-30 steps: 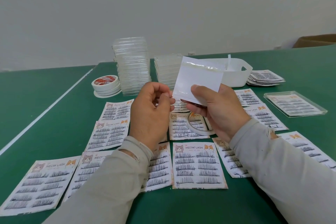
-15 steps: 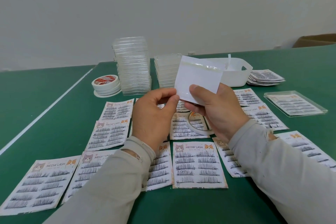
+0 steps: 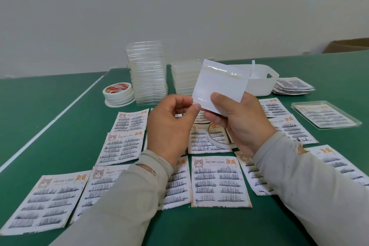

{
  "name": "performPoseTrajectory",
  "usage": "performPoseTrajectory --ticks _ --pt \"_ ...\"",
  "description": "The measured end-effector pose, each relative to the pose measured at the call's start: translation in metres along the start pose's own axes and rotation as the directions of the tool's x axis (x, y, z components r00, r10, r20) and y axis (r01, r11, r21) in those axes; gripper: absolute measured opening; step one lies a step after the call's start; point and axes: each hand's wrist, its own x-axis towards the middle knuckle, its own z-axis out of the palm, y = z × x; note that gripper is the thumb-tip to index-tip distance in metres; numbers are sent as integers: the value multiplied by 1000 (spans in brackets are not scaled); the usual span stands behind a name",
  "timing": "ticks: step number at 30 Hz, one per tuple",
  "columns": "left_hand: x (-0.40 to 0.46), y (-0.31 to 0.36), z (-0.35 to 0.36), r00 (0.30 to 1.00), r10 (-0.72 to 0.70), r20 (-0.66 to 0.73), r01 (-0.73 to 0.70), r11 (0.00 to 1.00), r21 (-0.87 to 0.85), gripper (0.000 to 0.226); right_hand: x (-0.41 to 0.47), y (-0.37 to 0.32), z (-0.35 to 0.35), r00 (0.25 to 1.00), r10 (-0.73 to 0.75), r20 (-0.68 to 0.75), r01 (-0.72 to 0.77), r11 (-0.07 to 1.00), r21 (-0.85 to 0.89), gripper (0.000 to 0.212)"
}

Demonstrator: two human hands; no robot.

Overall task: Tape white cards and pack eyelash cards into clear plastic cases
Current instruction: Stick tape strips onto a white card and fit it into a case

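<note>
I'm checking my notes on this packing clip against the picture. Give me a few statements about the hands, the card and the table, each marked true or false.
1. The right hand holds a white rectangular card up above the green table. True.
2. The left hand lies flat on the table. False: it is raised, its fingers pinching at the card's lower left corner.
3. The stack of white tape rolls with a red label sits left of the tall stack of clear plastic cases. True.
4. The printed eyelash cards on the table are all inside cases. False: many lie bare on the table.
5. The white plastic bin stands behind the raised card. True.
</note>
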Motion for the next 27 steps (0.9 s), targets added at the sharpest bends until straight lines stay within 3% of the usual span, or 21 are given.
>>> performPoseTrajectory --ticks 12,21,27 --pt "0 0 0 1000 -22 15 22 1000 12 22 -3 1 3 994 -106 0 105 984 -143 17" --pt "0 3 0 998 -47 34 47 999 6 12 -3 2 4 996 -93 6 93 990 -111 15" --pt "0 3 0 1000 -18 2 18 1000 -20 20 -1 2 3 997 -67 -32 64 994 -83 13"
